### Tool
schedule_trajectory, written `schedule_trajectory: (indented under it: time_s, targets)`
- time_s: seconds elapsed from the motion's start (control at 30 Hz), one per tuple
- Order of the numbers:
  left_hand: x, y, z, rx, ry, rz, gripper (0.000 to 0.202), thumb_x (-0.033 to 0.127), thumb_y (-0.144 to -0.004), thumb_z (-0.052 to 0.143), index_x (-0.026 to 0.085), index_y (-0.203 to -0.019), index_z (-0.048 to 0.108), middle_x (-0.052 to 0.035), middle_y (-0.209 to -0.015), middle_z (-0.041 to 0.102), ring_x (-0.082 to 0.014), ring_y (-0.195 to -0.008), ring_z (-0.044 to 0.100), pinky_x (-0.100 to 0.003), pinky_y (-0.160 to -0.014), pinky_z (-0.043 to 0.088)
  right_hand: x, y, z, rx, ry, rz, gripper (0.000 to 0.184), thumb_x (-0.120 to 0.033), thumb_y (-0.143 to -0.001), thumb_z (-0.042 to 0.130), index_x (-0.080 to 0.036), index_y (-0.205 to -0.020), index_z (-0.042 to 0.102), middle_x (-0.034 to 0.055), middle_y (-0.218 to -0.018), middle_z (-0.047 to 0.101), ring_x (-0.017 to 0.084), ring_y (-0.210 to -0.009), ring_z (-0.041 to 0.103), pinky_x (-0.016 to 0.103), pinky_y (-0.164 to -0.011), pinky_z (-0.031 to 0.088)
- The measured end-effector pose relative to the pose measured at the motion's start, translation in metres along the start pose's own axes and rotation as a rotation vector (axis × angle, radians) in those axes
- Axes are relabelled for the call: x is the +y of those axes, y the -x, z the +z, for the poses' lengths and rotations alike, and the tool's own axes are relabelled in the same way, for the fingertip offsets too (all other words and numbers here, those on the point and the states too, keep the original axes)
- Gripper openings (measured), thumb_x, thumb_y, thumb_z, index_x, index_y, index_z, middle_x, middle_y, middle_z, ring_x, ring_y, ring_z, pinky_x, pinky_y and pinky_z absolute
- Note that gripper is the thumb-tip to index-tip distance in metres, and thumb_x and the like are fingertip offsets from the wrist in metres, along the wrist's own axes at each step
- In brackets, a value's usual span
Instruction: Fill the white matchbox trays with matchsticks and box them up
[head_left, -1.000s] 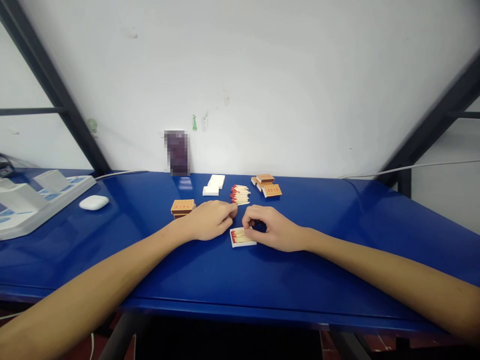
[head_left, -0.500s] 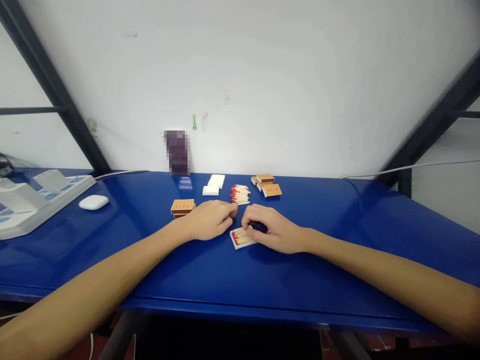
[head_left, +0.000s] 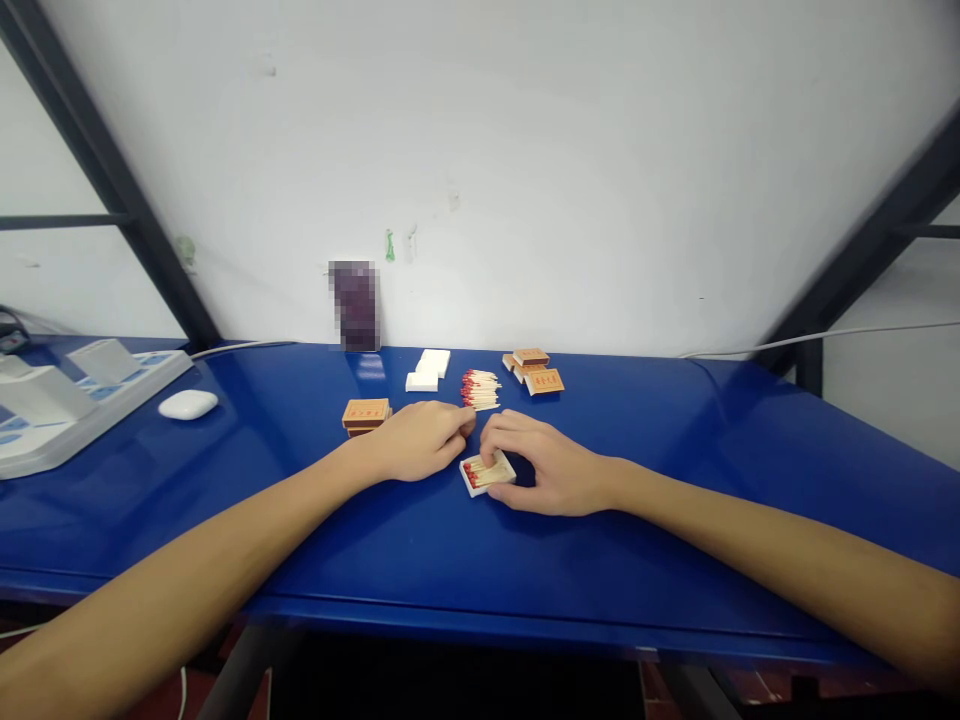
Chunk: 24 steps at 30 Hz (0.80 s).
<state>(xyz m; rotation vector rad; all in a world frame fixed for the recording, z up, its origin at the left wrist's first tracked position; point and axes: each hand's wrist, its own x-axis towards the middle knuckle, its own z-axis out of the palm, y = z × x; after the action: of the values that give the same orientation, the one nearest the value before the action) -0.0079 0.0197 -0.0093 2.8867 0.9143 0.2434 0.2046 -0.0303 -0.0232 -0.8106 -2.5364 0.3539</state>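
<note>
A white matchbox tray (head_left: 466, 483) holding red-headed matches (head_left: 480, 474) lies on the blue table in front of me. My right hand (head_left: 553, 466) curves around its right part, thumb at the near edge and fingertips over the matches and far side. Just beyond, a pile of loose matches (head_left: 481, 387) lies with red heads to the left. My left hand (head_left: 424, 440) rests on the table with its fingers curled together at the near end of that pile. Whatever is between those fingertips, if anything, is hidden. Stacked orange matchbox sleeves (head_left: 365, 413) stand beside my left wrist.
White empty trays (head_left: 429, 368) sit behind my left hand. More orange sleeves (head_left: 534, 371) are heaped at the back right. On the left are a white rounded case (head_left: 188, 404) and a power strip (head_left: 142, 385) with plugs. A blurred dark rectangle (head_left: 355, 306) leans against the wall.
My right thumb has moved from over the matches to the tray's near edge, and the fingers have spread apart around the tray. My left hand has stayed in place.
</note>
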Motion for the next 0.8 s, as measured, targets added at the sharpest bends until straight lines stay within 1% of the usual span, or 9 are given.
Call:
schedule_trajectory:
  time_s: [0.17,0.33,0.43,0.53,0.6,0.7,0.8]
  targets:
    - [-0.001,0.001,0.000,0.001,-0.004,-0.005,0.011,0.014,-0.086,0.041,0.020,-0.081,0.050,-0.0014,-0.080,0.062,-0.0172,-0.071,0.059,-0.028,-0.067,0.042,0.000,-0.001,0.000,0.001,0.009,-0.008,0.012,-0.027,-0.085,0.063,-0.020,-0.086,0.053,0.0018,-0.086,0.053,0.017,-0.080,0.048,0.031,-0.075,0.041]
    - [0.003,0.001,0.000,0.005,-0.048,-0.043,0.011,0.017,-0.088,0.041,0.020,-0.085,0.051,-0.0016,-0.081,0.064,-0.0191,-0.072,0.061,-0.029,-0.064,0.043,-0.001,-0.001,0.000,0.015,0.000,-0.013,0.011,-0.028,-0.086,0.062,-0.020,-0.088,0.054,0.0025,-0.087,0.056,0.018,-0.081,0.050,0.032,-0.076,0.042]
    - [0.003,0.001,0.000,0.037,-0.107,-0.120,0.015,0.020,-0.090,0.039,0.020,-0.097,0.053,-0.0036,-0.086,0.066,-0.0227,-0.077,0.063,-0.032,-0.065,0.045,0.002,-0.001,0.001,0.035,-0.005,0.025,0.013,-0.030,-0.087,0.062,-0.020,-0.092,0.055,0.0031,-0.091,0.060,0.018,-0.083,0.052,0.032,-0.077,0.043]
    - [0.000,0.001,0.001,0.104,-0.100,-0.189,0.024,0.018,-0.091,0.036,0.019,-0.110,0.051,-0.0070,-0.098,0.066,-0.0251,-0.088,0.063,-0.038,-0.076,0.048,0.003,0.000,0.003,0.066,0.009,0.076,0.016,-0.030,-0.088,0.062,-0.021,-0.100,0.056,0.0037,-0.097,0.062,0.020,-0.089,0.053,0.033,-0.078,0.044]
    - [-0.003,0.001,0.002,0.136,-0.068,-0.175,0.026,0.015,-0.090,0.035,0.018,-0.111,0.051,-0.0079,-0.102,0.064,-0.0247,-0.093,0.062,-0.039,-0.082,0.048,0.003,0.000,0.005,0.088,0.025,0.088,0.022,-0.028,-0.087,0.062,-0.022,-0.107,0.057,0.0042,-0.103,0.063,0.021,-0.093,0.054,0.035,-0.081,0.044]
    - [-0.005,0.002,0.003,0.163,-0.051,-0.119,0.027,0.014,-0.089,0.034,0.017,-0.107,0.053,-0.0088,-0.102,0.059,-0.0241,-0.096,0.058,-0.039,-0.084,0.049,0.003,0.000,0.007,0.137,0.052,0.084,0.029,-0.030,-0.088,0.061,-0.022,-0.115,0.056,0.0057,-0.106,0.063,0.022,-0.095,0.055,0.038,-0.083,0.045]
    - [-0.007,0.003,0.004,0.177,-0.060,-0.063,0.030,0.015,-0.089,0.035,0.017,-0.113,0.054,-0.0101,-0.106,0.055,-0.0243,-0.099,0.056,-0.040,-0.086,0.049,0.013,-0.001,0.004,0.276,0.029,0.080,0.026,-0.030,-0.091,0.055,-0.021,-0.115,0.056,0.0061,-0.099,0.063,0.021,-0.088,0.057,0.036,-0.079,0.047]
